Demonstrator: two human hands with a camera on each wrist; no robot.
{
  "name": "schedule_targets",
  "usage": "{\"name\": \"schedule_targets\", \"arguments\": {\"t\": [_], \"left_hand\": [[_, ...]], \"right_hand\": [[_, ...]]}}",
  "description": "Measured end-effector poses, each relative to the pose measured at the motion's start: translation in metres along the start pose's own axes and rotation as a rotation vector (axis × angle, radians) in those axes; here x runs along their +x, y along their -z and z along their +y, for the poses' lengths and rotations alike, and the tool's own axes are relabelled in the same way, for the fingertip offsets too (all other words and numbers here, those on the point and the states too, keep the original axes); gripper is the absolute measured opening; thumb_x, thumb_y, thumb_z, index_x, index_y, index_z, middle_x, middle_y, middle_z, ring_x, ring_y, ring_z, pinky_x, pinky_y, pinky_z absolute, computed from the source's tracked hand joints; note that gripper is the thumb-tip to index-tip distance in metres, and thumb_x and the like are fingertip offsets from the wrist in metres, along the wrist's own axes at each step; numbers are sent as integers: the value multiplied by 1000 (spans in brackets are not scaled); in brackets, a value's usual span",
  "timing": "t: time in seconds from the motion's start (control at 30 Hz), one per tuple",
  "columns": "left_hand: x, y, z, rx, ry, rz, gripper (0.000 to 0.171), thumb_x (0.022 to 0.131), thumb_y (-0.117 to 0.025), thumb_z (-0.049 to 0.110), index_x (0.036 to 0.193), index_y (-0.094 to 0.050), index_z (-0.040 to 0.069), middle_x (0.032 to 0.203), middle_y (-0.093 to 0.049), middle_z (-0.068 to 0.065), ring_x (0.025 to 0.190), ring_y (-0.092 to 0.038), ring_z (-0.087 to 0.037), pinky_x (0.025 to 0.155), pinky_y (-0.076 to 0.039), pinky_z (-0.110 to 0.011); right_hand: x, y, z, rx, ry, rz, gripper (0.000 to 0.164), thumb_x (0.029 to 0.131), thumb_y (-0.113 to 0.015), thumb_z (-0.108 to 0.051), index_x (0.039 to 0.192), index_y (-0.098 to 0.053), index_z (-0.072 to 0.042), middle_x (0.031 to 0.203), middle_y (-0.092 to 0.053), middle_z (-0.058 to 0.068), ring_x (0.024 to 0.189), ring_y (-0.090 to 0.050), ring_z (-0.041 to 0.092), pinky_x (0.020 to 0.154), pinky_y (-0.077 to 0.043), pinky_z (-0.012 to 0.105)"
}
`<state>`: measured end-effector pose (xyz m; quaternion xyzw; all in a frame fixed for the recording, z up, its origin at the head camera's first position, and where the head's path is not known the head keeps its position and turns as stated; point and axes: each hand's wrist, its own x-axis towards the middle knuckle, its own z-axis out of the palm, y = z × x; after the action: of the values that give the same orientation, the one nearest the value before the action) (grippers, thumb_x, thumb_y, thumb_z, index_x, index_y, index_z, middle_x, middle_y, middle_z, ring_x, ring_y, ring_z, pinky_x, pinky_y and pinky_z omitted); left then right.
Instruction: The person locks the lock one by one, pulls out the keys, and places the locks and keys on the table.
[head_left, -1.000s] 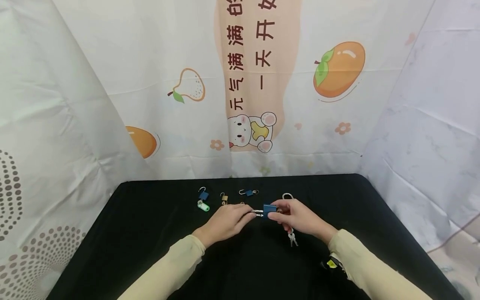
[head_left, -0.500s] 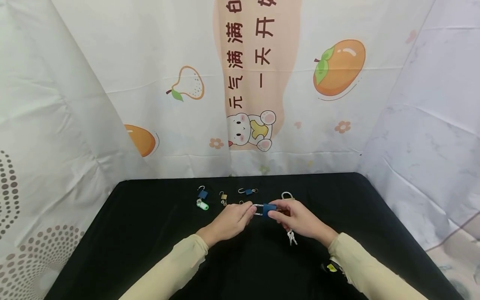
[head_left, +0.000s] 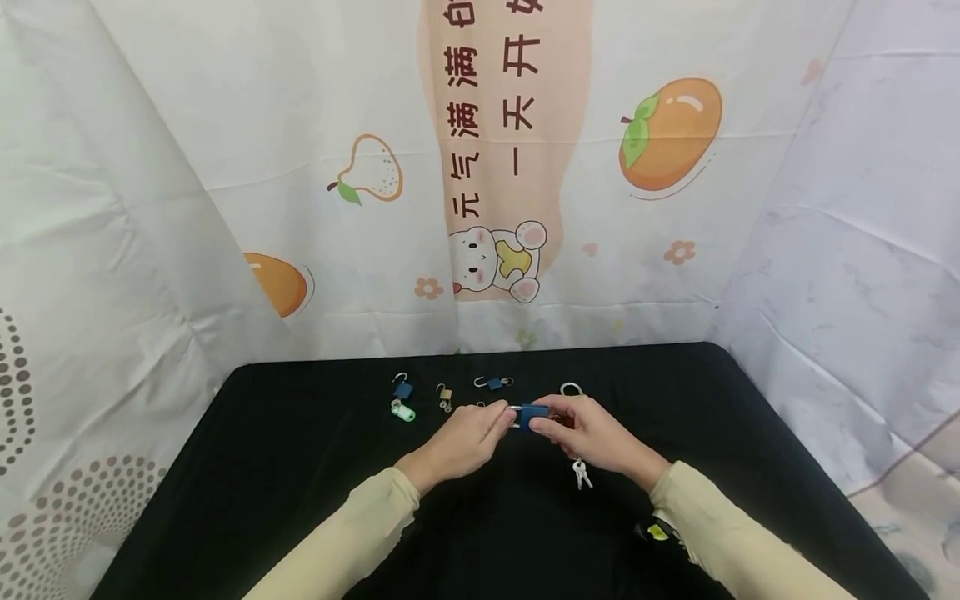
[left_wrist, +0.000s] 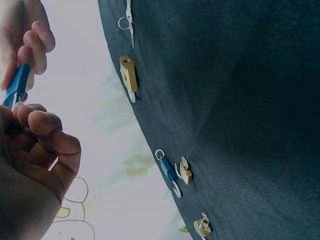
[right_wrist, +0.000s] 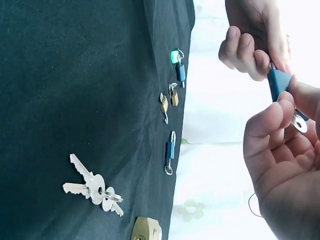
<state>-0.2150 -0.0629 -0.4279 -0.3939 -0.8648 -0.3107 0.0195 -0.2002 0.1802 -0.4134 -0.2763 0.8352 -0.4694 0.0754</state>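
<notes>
A blue padlock [head_left: 533, 416] is held between both hands above the black cloth. The left hand [head_left: 459, 440] pinches the silver shackle [head_left: 514, 408] at its end, fingers curled in the left wrist view. Thumb and fingers of the right hand [head_left: 603, 437] grip the padlock's body. A round key head [right_wrist: 299, 124] shows at the body's lower end, beside the right fingers; whether it sits in the keyhole is hidden. Below the right hand, a bunch of silver keys [right_wrist: 95, 189] on a ring lies on the cloth. The left fingertips cover the shackle's far end.
Toward the back lie a blue padlock with a green tag [head_left: 403, 412], a small brass padlock [head_left: 446, 395], another blue padlock [head_left: 495, 383] and one more brass padlock [right_wrist: 164, 104]. A large brass padlock [right_wrist: 146, 229] lies behind the right hand. A white printed curtain [head_left: 337, 308] hangs behind.
The left fingers have curled more and moved closer to the padlock's body, so less of the shackle shows. The right hand keeps its grip; the whole view has shifted slightly.
</notes>
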Motion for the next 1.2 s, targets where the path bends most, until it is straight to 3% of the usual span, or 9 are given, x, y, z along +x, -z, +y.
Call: {"name": "schedule_targets", "arguments": {"t": [0.17, 0.37, 0.5, 0.6, 0.73, 0.9, 1.03, 1.2], "left_hand": [[0, 4, -1, -3, -17, -7, 32, 113, -35, 30, 88, -50, 17, 65, -38, 10, 50, -34, -5, 50, -30, -21], [2, 18, -1, 5, -53, -45, 31, 112, -40, 29, 85, -51, 18, 67, -44, 10, 52, -39, -4, 52, -34, -20], [4, 28, -1, 72, -70, -62, 30, 111, -41, 29, 85, -51, 19, 66, -42, 11, 53, -39, -4, 53, -33, -20], [6, 33, -2, 78, -47, -52, 32, 111, -40, 32, 84, -51, 20, 66, -42, 10, 54, -39, -5, 54, -34, -21], [7, 34, -4, -95, 68, 7, 33, 110, -39, 42, 91, -56, 21, 71, -52, 6, 57, -47, -8, 55, -40, -25], [8, 26, -6, -371, 199, 54, 33, 107, -46, 50, 108, -61, 20, 88, -62, -2, 77, -61, -19, 68, -52, -31], [12, 17, -6, -486, 219, 89, 35, 105, -53, 46, 116, -64, 15, 91, -62, -1, 85, -63, -30, 75, -54, -36], [15, 13, -4, -522, 219, 145, 32, 106, -55, 37, 119, -66, 9, 87, -60, -2, 79, -57, -23, 71, -49, -30]], "right_hand": [[0, -3, 4, 6, -5, -3, 28, 103, -63, -27, 123, -66, -8, 76, -59, 4, 57, -56, 15, 53, -53, 32], [-7, 2, 5, 77, -10, -80, 29, 105, -59, -23, 125, -63, -3, 89, -67, 8, 68, -65, 24, 62, -59, 37], [-8, 7, 3, 66, 14, -113, 22, 104, -60, -21, 112, -67, -1, 91, -69, 10, 72, -68, 29, 64, -59, 37], [-5, 8, 2, 55, 31, -109, 22, 104, -60, -21, 101, -69, -1, 86, -70, 9, 69, -69, 29, 62, -59, 37], [-1, 5, -1, 132, 4, -37, 25, 105, -59, -22, 100, -70, -1, 85, -69, 9, 67, -68, 30, 61, -59, 39], [6, -4, -3, 267, -42, 88, 29, 106, -58, -25, 107, -69, 1, 91, -67, 16, 69, -67, 30, 64, -60, 39], [13, -11, -3, 306, -34, 120, 31, 106, -56, -26, 107, -69, 1, 92, -65, 21, 68, -66, 25, 64, -60, 39], [17, -16, -2, 302, -20, 92, 29, 107, -56, -26, 107, -70, 0, 93, -64, 24, 66, -65, 24, 62, -60, 40]]}}
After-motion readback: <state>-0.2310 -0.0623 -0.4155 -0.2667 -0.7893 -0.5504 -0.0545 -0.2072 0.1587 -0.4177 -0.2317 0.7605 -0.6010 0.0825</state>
